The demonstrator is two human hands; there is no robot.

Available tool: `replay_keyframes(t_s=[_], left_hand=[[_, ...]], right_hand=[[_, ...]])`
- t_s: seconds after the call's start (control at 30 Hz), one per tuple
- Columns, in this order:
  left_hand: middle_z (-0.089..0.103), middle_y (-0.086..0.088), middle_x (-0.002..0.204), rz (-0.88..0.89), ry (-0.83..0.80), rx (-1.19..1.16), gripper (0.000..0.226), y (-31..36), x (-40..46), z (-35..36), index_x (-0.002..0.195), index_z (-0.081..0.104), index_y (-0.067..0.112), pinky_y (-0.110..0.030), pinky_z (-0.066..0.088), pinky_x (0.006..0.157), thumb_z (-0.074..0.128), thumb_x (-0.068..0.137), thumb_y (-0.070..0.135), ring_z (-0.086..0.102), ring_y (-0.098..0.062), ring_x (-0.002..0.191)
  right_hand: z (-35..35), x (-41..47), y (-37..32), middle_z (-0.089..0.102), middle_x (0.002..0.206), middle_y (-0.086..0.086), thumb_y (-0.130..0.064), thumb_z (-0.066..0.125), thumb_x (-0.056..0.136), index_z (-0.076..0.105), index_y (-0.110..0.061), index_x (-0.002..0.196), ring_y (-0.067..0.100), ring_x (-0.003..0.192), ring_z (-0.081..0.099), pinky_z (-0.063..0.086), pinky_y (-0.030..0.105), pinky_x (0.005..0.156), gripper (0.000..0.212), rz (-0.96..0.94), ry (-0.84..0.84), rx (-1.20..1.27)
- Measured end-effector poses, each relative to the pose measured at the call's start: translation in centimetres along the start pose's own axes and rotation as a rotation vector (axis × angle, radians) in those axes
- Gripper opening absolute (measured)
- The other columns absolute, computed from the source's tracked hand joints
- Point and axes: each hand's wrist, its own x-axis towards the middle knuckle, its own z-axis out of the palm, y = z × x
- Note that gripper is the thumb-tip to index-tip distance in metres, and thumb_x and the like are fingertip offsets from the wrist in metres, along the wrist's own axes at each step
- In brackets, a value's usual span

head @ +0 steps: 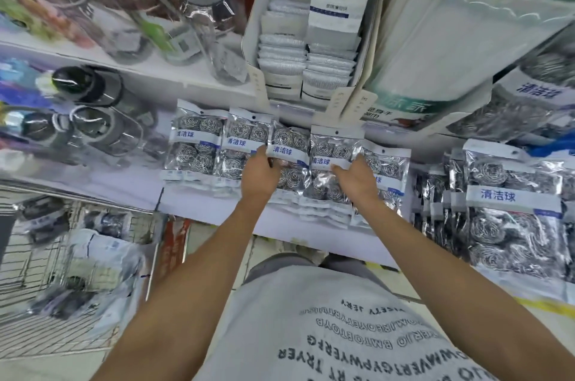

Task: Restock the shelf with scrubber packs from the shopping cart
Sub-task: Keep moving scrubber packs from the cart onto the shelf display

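Observation:
Several steel scrubber packs stand in a row on the white shelf (102,184). My left hand (259,174) grips the left edge of one pack (291,149) in the middle of the row. My right hand (354,177) pinches the lower part of the neighbouring scrubber pack (334,144), fingers curled over its blue label. More scrubber packs (193,144) stand to the left and a further scrubber pack (389,163) sits behind my right hand. The shopping cart (40,271) at lower left holds several loose packs (109,222).
Water bottles (93,91) fill the shelves on the left. A cardboard box of cloth packs (308,38) sits above the row. Larger scrubber packs (510,212) hang at the right. A big boxed item (466,32) leans at the upper right.

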Motion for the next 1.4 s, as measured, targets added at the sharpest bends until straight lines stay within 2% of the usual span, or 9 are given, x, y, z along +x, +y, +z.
replay_keyframes(t_s=[0.07,0.17,0.33,0.57,0.67,0.83,1.0,1.2,1.4], left_hand=[[0.068,-0.014,0.112,0.012,0.03,0.048,0.039,-0.3,-1.2,-0.7,0.131,0.057,0.004,-0.044,0.059,0.08,0.062,0.101,0.028,0.068,-0.031,0.099],[0.065,-0.016,0.124,0.023,0.1,0.073,0.039,-1.0,-4.0,-2.1,0.134,0.058,0.007,-0.049,0.058,0.087,0.061,0.101,0.027,0.064,-0.033,0.11],[0.06,-0.019,0.134,-0.087,0.238,0.186,0.048,-3.8,-10.5,-4.2,0.144,0.05,0.004,-0.048,0.051,0.097,0.051,0.105,0.031,0.057,-0.038,0.12],[0.067,-0.012,0.108,-0.346,0.461,0.124,0.05,-10.4,-21.1,-6.0,0.123,0.061,0.011,-0.043,0.055,0.079,0.034,0.1,0.047,0.065,-0.032,0.096],[0.065,-0.014,0.117,-0.505,0.526,0.068,0.042,-13.6,-25.5,-6.5,0.123,0.061,0.011,-0.046,0.055,0.086,0.043,0.104,0.043,0.062,-0.035,0.106],[0.064,-0.016,0.127,-0.691,0.654,-0.019,0.04,-19.6,-31.1,-7.2,0.13,0.06,0.009,-0.047,0.05,0.093,0.051,0.103,0.037,0.06,-0.038,0.117],[0.061,-0.018,0.13,-0.793,0.715,-0.128,0.04,-25.5,-33.8,-8.7,0.134,0.057,0.007,-0.046,0.049,0.095,0.052,0.102,0.029,0.056,-0.038,0.119],[0.058,-0.016,0.136,-0.825,0.756,-0.267,0.043,-31.3,-34.5,-11.9,0.14,0.054,0.008,-0.043,0.046,0.1,0.05,0.103,0.03,0.053,-0.034,0.125],[0.056,-0.014,0.139,-0.853,0.733,-0.348,0.05,-36.5,-32.2,-14.8,0.146,0.049,0.009,-0.04,0.045,0.101,0.048,0.106,0.038,0.053,-0.032,0.126]], right_hand=[[-0.4,-1.4,-0.1,0.059,0.105,0.004,-0.035,0.062,0.098,0.044,0.001,0.141,0.021,0.09,0.061,0.049,0.032,0.079,0.059,-0.123,0.014,-0.128],[-0.4,-3.1,-0.4,0.053,0.141,0.018,-0.045,0.057,0.097,0.044,-0.007,0.146,0.035,0.125,0.057,0.048,0.049,0.107,0.064,-0.335,-0.068,-0.309],[0.9,-6.7,-2.8,0.061,0.136,0.011,-0.039,0.047,0.102,0.05,-0.015,0.145,0.027,0.117,0.061,0.053,0.04,0.093,0.049,-0.674,-0.217,-0.527],[6.6,-12.9,-6.3,0.047,0.154,0.011,-0.042,0.051,0.103,0.041,-0.014,0.153,0.028,0.141,0.042,0.037,0.038,0.11,0.058,-0.973,-0.437,-0.656],[10.0,-16.2,-7.2,0.042,0.158,0.007,-0.044,0.049,0.105,0.039,-0.015,0.155,0.025,0.145,0.036,0.033,0.035,0.112,0.058,-1.067,-0.529,-0.658],[16.3,-21.2,-8.8,0.057,0.135,0.013,-0.042,0.051,0.104,0.055,-0.009,0.136,0.032,0.123,0.054,0.047,0.044,0.099,0.047,-1.173,-0.642,-0.72],[22.8,-24.9,-11.0,0.055,0.094,-0.013,-0.042,0.053,0.102,0.059,-0.03,0.127,0.015,0.09,0.059,0.04,0.024,0.062,0.029,-1.27,-0.717,-0.763],[29.3,-28.2,-14.0,0.056,0.146,0.001,-0.044,0.055,0.102,0.052,-0.022,0.145,0.023,0.126,0.058,0.048,0.036,0.099,0.048,-1.155,-0.758,-0.796],[35.9,-28.5,-17.6,0.054,0.149,0.006,-0.038,0.054,0.103,0.047,-0.016,0.149,0.024,0.13,0.055,0.044,0.04,0.107,0.052,-1.087,-0.77,-0.864]])
